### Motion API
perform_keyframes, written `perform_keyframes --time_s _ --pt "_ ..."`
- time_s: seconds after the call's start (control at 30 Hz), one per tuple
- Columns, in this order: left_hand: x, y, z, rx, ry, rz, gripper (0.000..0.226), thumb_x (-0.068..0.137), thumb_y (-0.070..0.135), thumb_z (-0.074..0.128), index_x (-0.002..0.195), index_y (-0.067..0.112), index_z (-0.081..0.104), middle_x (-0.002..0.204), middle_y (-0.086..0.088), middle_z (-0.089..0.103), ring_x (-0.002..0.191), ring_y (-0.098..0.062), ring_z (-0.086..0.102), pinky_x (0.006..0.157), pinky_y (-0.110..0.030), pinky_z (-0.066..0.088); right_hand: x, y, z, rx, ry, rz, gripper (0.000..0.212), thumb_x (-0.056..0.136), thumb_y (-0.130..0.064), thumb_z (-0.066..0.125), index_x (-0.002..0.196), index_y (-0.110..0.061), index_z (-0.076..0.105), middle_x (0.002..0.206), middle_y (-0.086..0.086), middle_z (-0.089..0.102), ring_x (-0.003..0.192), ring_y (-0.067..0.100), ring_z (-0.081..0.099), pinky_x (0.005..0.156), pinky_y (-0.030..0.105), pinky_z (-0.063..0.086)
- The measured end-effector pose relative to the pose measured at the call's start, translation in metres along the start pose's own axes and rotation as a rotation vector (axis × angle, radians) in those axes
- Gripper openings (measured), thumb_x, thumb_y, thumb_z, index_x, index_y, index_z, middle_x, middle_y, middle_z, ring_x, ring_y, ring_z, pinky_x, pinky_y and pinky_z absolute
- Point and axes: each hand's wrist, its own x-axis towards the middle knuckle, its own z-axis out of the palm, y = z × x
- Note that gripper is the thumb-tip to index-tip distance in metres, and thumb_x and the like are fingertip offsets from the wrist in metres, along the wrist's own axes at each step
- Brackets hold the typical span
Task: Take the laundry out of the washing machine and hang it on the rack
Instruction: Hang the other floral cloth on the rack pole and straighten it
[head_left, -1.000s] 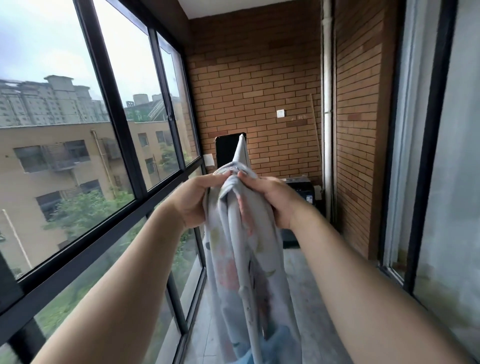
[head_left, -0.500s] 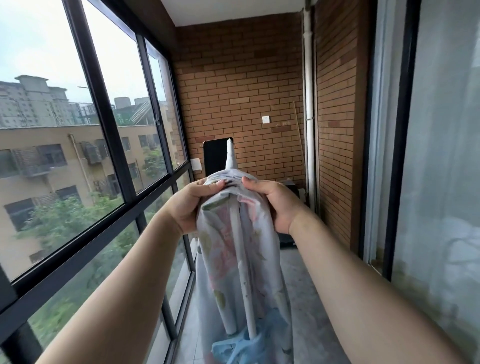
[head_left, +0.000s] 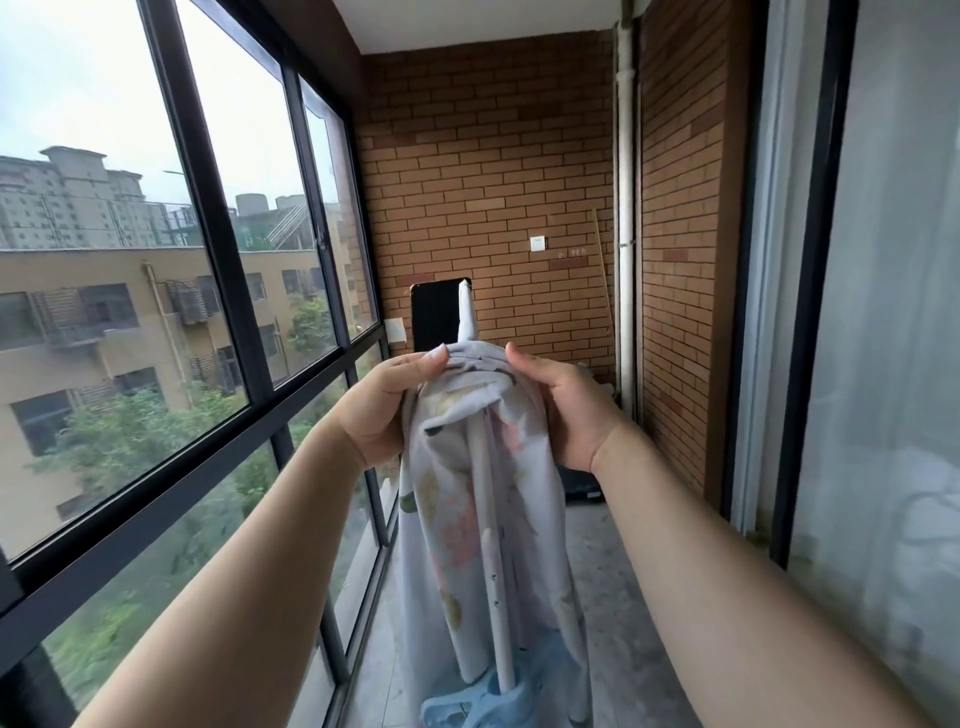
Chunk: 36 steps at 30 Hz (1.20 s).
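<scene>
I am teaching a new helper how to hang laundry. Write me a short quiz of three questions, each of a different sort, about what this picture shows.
1. True or false: the left hand and the right hand both grip the floral cloth near its top.
2. What is the cloth draped over?
A. a white pole
B. a chair back
C. a door handle
3. Fill in the missing word: the windows are on the person's ___ side.

Key: 1 true; 2 A; 3 left.
</scene>
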Motion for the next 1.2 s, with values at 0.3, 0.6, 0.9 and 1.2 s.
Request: perform_keyframes --time_s 0.3,0.6,0.9,1.2 --pt "0.028 0.000 -0.012 -0.045 -0.036 -0.046 0.072 0.091 0.056 0.059 0.133 -0.002 0.055 0.130 -0.023 0.058 0.117 -0.036 0.057 0.105 -0.045 0.043 0.043 -0.001 -0.009 -0.040 0.049 0.020 0.068 0.091 -0.058 0.055 0.133 -0.005 0.059 0.134 0.019 0.060 0.127 0.033 0.056 0.112 0.046 0.039" --pt "0.076 -0.006 -0.018 -0.178 0.101 -0.041 0.054 0.095 0.041 0.056 0.125 -0.003 0.061 0.119 -0.020 0.065 0.107 -0.033 0.064 0.103 -0.043 0.046 0.093 0.000 -0.023 -0.081 0.297 -0.049 0.044 0.082 -0.041 0.068 0.111 -0.008 0.074 0.114 0.016 0.071 0.110 0.033 0.067 0.104 0.052 0.047" --pt "0.120 -0.008 -0.039 -0.161 0.234 -0.036 0.040 0.099 0.030 0.049 0.082 0.003 0.074 0.070 -0.009 0.069 0.061 -0.020 0.068 0.060 -0.027 0.054 0.142 -0.003 -0.042 -0.164 0.368 -0.032 0.033 0.070 -0.034 0.068 0.092 -0.013 0.080 0.096 0.010 0.077 0.098 0.030 0.072 0.091 0.048 0.055" --pt "0.159 -0.017 -0.050 0.203 0.477 0.067 0.022 0.101 0.033 0.051 0.106 0.016 0.063 0.107 -0.001 0.061 0.101 -0.017 0.058 0.101 -0.036 0.046 0.176 0.002 -0.042 -0.106 0.387 -0.083 0.025 0.084 -0.018 0.060 0.098 -0.005 0.076 0.099 0.017 0.075 0.102 0.035 0.070 0.093 0.052 0.054"
